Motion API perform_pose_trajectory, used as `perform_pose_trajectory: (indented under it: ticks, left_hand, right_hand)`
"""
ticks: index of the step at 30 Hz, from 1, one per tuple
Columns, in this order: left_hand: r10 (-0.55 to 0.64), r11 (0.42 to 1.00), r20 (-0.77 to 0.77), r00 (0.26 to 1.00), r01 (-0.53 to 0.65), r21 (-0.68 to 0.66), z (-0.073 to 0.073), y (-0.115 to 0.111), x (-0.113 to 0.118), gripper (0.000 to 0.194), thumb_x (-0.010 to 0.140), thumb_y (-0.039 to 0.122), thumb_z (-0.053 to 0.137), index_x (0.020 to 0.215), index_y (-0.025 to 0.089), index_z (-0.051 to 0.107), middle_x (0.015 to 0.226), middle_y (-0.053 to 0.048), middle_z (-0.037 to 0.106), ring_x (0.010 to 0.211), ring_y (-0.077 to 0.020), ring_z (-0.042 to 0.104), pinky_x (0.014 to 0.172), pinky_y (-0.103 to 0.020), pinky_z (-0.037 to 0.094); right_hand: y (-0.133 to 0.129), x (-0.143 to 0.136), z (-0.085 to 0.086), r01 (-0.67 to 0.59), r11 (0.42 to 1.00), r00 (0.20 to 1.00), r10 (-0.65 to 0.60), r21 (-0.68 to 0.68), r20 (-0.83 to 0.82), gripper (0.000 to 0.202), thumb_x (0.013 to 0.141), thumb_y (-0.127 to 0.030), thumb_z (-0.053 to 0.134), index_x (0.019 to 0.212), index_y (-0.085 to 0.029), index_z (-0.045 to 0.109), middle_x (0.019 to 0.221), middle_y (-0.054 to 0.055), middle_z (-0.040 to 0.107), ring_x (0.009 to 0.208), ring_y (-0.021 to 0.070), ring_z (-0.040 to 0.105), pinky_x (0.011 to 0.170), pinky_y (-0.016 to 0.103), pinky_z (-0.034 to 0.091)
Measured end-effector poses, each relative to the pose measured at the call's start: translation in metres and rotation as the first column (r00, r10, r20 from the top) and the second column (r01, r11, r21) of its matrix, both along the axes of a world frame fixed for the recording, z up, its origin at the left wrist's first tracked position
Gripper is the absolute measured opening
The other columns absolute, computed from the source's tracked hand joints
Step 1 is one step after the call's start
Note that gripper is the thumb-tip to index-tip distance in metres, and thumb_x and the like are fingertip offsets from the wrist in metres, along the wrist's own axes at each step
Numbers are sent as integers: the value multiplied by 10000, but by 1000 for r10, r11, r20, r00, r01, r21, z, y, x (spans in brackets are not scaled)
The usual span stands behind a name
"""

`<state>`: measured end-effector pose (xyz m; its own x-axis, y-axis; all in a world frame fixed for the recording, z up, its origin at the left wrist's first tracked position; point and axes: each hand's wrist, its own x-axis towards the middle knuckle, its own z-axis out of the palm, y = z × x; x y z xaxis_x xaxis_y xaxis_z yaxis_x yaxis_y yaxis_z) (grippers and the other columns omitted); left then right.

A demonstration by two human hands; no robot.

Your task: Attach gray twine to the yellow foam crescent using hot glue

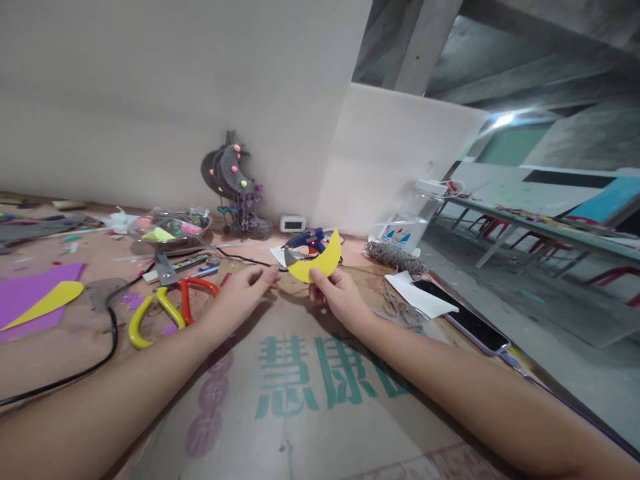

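A yellow crescent moon cut-out [325, 261] is pinched between the thumb and fingers of my right hand [336, 293]. Grey shows at its left tip, where a grey layer seems to lie. My left hand [250, 285] hovers just left of the crescent, apart from it. Its thumb and fingers are drawn together, and whatever may be between them is too small to make out. Behind the crescent lies a blue glue gun [311, 240], partly hidden by it. Pliers with red and yellow handles [173, 303] rest left of my left hand.
Cardboard [295, 440] covers the table's front. Purple sheet [30, 293] with a yellow piece lies left, near a black cable [114, 333]. A grey moon ornament [227, 167] stands against the wall. Grey yarn [393, 257], a phone [470, 320] and a plastic jar [415, 213] are right.
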<state>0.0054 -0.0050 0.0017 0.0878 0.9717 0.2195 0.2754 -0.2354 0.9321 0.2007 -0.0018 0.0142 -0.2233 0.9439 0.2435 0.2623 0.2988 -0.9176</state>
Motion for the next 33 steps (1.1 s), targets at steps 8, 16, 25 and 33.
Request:
perform_pose_trajectory:
  ticks: [8, 16, 25, 33]
  left_hand:
    - [4, 999, -261, 965, 10, 50, 14, -12, 4, 335, 779, 458, 514, 610, 172, 470, 569, 41, 451, 580, -125, 448, 523, -228, 300]
    - [-46, 998, -247, 968, 56, 35, 17, -13, 5, 205, 768, 341, 521, 668, 163, 531, 627, 31, 528, 594, -121, 472, 539, -222, 330]
    - [-72, 997, -157, 985, 72, -6, 13, -10, 5, 225, 758, 377, 517, 721, 160, 564, 649, 29, 518, 618, -121, 469, 571, -221, 342]
    - [-97, 995, -54, 994, 97, 1, 6, -5, 3, 178, 746, 341, 534, 721, 167, 558, 660, 26, 520, 643, -127, 474, 592, -228, 343]
  right_hand:
    - [-4, -4, -4, -69, 997, 976, 61, 32, 210, 404, 843, -470, 446, 599, -154, 505, 509, -20, 493, 422, 72, 436, 416, 189, 342]
    - [0, -3, -8, -176, 984, 945, 160, 30, 287, 349, 842, -419, 469, 685, -134, 597, 543, -5, 558, 455, 75, 483, 465, 181, 378]
    - [-1, -3, -7, -118, 993, 958, 107, 28, 268, 362, 846, -403, 458, 634, -138, 586, 503, -11, 540, 428, 71, 451, 439, 180, 351]
    - [1, -2, -10, -95, 995, 966, 85, 28, 244, 373, 849, -421, 454, 696, -126, 624, 516, -11, 543, 441, 72, 466, 442, 178, 364]
